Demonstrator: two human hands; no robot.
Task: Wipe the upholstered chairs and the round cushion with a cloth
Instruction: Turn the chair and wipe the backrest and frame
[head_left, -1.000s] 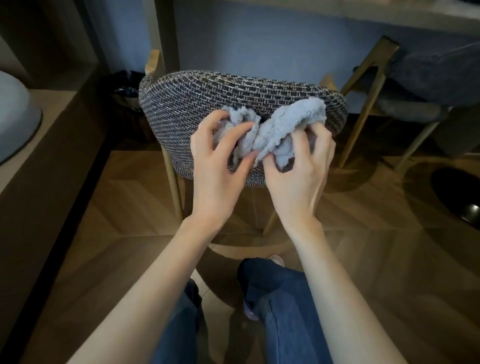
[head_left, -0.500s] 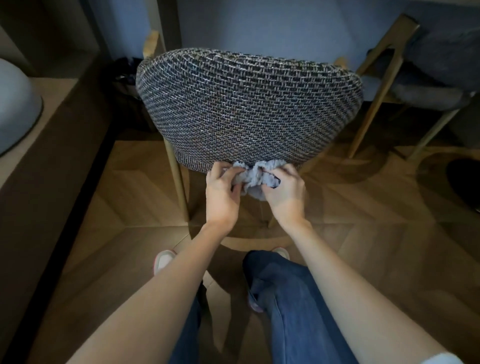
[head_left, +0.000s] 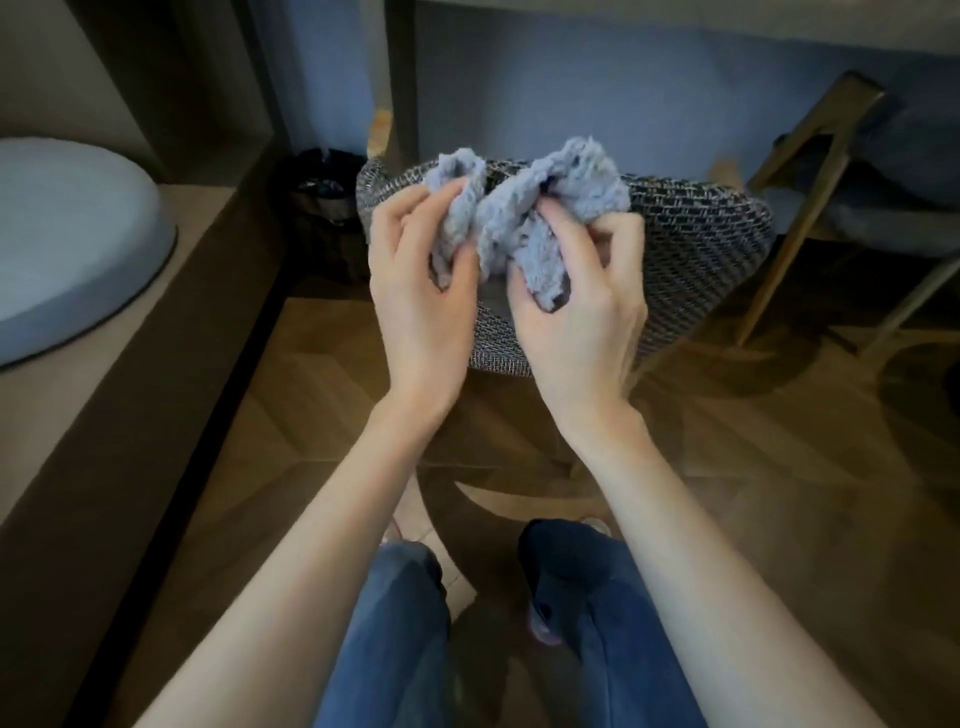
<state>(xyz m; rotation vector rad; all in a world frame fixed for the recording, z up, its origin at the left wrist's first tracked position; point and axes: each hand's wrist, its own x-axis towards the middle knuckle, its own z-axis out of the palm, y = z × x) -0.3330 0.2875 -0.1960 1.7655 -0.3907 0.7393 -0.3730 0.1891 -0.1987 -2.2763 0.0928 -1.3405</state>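
A fluffy light-blue cloth (head_left: 524, 218) is bunched up in front of the woven grey backrest of the upholstered chair (head_left: 696, 265). My left hand (head_left: 421, 291) grips its left part, fingers curled into the folds. My right hand (head_left: 582, 312) grips the right part, fingertips dug into the fabric. Both hands are raised before the chair back and hide its middle. The round blue-grey cushion (head_left: 67, 244) lies on a low wooden ledge at the left.
A second chair (head_left: 841, 171) with wooden legs and a dark seat stands at the right. A dark bin (head_left: 322, 208) sits behind the chair's left side. A table leg (head_left: 400, 78) rises behind. My jeans-clad legs (head_left: 587, 623) are below on parquet floor.
Half a second ago both hands held the cloth at the backrest's lower edge. Now they have lifted it up before the top of the backrest, and the view has pulled back and tilted.
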